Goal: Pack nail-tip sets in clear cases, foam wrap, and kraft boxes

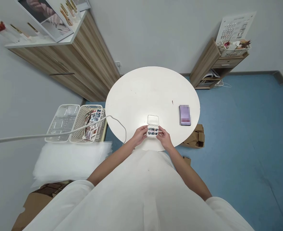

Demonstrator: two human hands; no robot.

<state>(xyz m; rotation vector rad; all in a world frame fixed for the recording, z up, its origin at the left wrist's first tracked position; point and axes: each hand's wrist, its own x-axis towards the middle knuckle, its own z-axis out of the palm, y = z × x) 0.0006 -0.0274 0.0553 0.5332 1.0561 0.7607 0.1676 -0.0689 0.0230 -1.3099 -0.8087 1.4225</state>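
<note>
Near the front edge of the round white table [141, 89] is a small clear plastic case [153, 120] with its lid raised. Inside lie several dark, glossy press-on nails [153, 131] in two rows. My left hand [140, 135] grips the case by its left side, fingers curled at the edge. On the opposite side, my right hand [164, 138] holds the right edge between thumb and fingers. Whether the case rests on the table or is lifted slightly, I cannot tell.
A purple box [185, 115] lies at the table's right. Left of the table stand a white basket [77, 128] of nail cards and a clear-lined tray [50, 128]. A pale cable [59, 132] crosses to the table edge. Cardboard boxes [196, 139] sit on the floor at right.
</note>
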